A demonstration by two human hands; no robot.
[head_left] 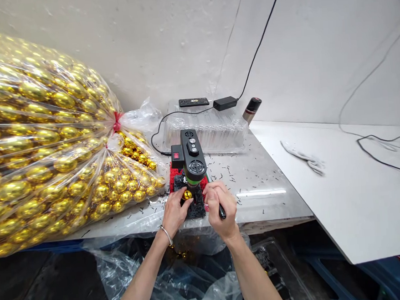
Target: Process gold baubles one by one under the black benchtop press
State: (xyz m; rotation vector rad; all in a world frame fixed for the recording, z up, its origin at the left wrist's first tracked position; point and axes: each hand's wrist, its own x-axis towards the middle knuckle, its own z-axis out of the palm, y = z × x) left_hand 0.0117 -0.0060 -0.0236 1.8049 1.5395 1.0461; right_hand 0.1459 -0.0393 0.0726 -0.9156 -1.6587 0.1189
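Observation:
A small gold ball point(188, 194) sits between the thumb and fingers of my left hand point(175, 210), under the head of a black bench machine point(194, 152). This machine has a red switch point(176, 155) on its side and stands on a red and black base point(174, 179). My right hand point(221, 207) is wrapped round the lever handle point(222, 211) at the machine's right side; the black end of the handle sticks out below the fist. Black shavings cover part of the base around the ball.
A big clear bag of gold balls point(42, 142) fills the left. Behind the machine lie clear plastic trays point(212, 131), a power adapter point(225, 103) and a bottle point(252, 109). A glove point(305, 157) lies on the white table point(360, 193). Clear plastic sheeting point(182, 288) hangs below the bench edge.

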